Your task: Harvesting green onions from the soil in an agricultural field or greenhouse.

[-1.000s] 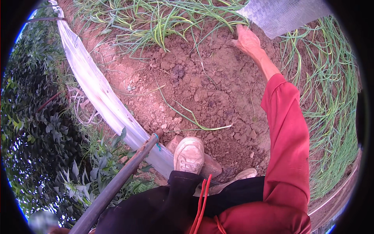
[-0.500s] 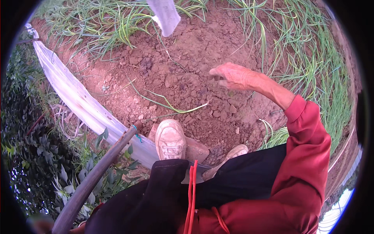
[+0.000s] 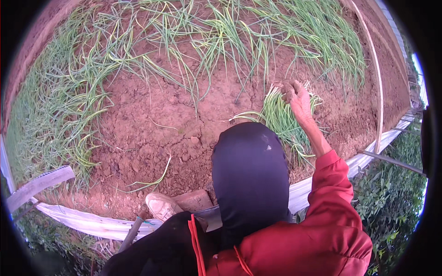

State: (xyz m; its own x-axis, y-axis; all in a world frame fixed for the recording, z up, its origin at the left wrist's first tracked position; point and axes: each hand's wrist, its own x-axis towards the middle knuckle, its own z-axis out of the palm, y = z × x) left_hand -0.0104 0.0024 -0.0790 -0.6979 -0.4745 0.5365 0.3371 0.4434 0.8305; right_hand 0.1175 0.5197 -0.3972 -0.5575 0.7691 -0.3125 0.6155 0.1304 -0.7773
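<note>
My right hand (image 3: 298,99) reaches out to the right, over the root end of a pile of green onion seedlings (image 3: 285,117). Its soil-darkened fingers are bent and pressed together on the pale roots, partly hiding what they grip. The pile lies on the soil beyond my dark-clad knee (image 3: 251,170), which covers part of its near side. A loose onion seedling (image 3: 162,175) lies by itself on the soil to the left. My left hand is out of view.
Growing onion plants (image 3: 225,37) line the far side and left of the brown soil bed (image 3: 147,124). White sheeting (image 3: 92,224) edges the bed nearby. A brick (image 3: 193,199) lies by my shoe (image 3: 162,205). A wooden pole (image 3: 132,233) stands lower left; a pale strip (image 3: 41,186) hangs left.
The view has swung to the right, bringing the onion pile into sight. My right hand has moved from above bare soil onto the pile's root end. My knee now shows raised in the middle.
</note>
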